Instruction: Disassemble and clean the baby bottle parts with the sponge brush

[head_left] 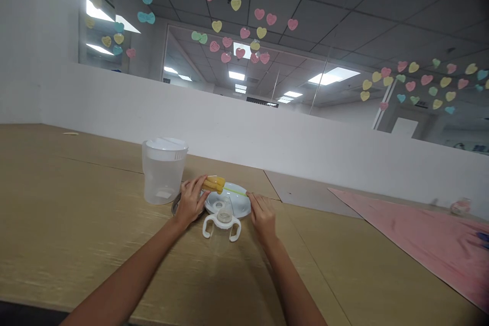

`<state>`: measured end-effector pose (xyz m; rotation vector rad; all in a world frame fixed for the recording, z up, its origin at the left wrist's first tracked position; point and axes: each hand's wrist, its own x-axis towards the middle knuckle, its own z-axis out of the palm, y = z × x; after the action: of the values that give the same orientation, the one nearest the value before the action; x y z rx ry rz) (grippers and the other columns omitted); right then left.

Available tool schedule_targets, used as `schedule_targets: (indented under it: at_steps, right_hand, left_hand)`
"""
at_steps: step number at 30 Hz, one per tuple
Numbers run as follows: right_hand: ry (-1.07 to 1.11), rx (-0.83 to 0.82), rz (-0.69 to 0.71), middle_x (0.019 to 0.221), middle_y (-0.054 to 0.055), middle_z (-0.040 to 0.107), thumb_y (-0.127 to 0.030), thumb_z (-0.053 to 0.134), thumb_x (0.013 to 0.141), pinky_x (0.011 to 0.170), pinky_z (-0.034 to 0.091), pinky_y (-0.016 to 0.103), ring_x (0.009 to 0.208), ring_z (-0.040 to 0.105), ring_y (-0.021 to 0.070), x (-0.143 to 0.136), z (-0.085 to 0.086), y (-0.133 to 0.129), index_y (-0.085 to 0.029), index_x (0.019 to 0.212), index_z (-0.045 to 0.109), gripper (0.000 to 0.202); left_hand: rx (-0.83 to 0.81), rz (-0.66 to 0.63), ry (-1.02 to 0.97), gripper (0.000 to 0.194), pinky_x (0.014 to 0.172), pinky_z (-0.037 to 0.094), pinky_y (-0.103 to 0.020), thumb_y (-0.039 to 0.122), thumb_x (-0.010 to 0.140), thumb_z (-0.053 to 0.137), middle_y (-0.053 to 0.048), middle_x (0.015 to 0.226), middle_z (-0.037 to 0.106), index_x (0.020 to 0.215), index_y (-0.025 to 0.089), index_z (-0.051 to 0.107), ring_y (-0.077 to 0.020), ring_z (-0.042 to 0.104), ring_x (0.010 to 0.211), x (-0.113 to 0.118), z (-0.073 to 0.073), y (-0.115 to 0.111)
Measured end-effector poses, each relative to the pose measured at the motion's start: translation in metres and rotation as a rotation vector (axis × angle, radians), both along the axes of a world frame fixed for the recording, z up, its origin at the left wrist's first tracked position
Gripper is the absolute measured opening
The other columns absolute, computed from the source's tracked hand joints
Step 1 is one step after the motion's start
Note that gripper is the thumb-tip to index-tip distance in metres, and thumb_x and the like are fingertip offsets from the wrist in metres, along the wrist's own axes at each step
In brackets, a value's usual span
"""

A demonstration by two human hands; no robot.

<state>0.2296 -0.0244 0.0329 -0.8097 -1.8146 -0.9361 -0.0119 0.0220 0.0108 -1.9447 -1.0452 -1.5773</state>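
Note:
My left hand (191, 198) is closed around the yellow sponge head (214, 183) of what looks like a bottle brush. From the sponge a thin yellow-green stick (235, 191) runs to the right, and its far end is pinched in the fingers of my right hand (263, 215). Below the stick is a pale shallow bowl (241, 206) with a clear piece and a small ring in it. In front of the bowl stands a clear baby bottle with white double handles (223, 223). A dark round rim (175, 205) shows partly behind my left hand.
A lidded translucent pitcher (163, 175) stands left of the bowl. A pink sheet (416, 234) covers the table's right side, with a small pinkish object (460, 207) near its back edge. Behind the brown tabletop (95, 224) rises a white partition (244, 130) with glass above.

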Motion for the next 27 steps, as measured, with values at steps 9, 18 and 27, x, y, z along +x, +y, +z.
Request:
schedule_targets:
  at_steps: [9, 18, 27]
  right_hand:
    - [-0.052, 0.01, 0.029, 0.092, 0.01, 0.067, -0.007, 0.035, 0.089, 0.075, 0.044, 0.032, 0.085, 0.058, 0.0179, -0.0021, 0.0024, -0.0029, -0.016, 0.113, 0.06, 0.036]
    - [-0.02, 0.008, 0.017, 0.09, 0.01, 0.065, -0.008, 0.035, 0.089, 0.072, 0.044, 0.031, 0.082, 0.057, 0.0172, -0.0004, 0.001, -0.001, -0.017, 0.117, 0.058, 0.038]
    - [0.009, 0.02, -0.005, 0.089, 0.009, 0.065, -0.007, 0.037, 0.088, 0.073, 0.045, 0.03, 0.079, 0.057, 0.0175, 0.001, -0.0019, 0.0029, -0.016, 0.115, 0.059, 0.036]
  left_hand:
    - [-0.17, -0.087, -0.161, 0.045, 0.076, 0.049, -0.035, 0.037, 0.094, 0.024, -0.007, 0.088, 0.07, 0.097, 0.018, 0.065, -0.02, 0.06, 0.082, -0.0035, -0.0008, 0.0001]
    - [-0.122, -0.139, -0.124, 0.037, 0.088, 0.048, -0.037, 0.033, 0.093, 0.03, -0.01, 0.114, 0.061, 0.124, 0.018, 0.046, -0.0204, 0.058, 0.104, 0.0008, -0.0021, -0.0015]
    - [0.015, -0.127, -0.042, 0.034, 0.098, 0.044, -0.042, 0.026, 0.089, 0.043, -0.012, 0.125, 0.051, 0.123, 0.019, 0.039, -0.0219, 0.048, 0.119, 0.0058, -0.0009, 0.001]
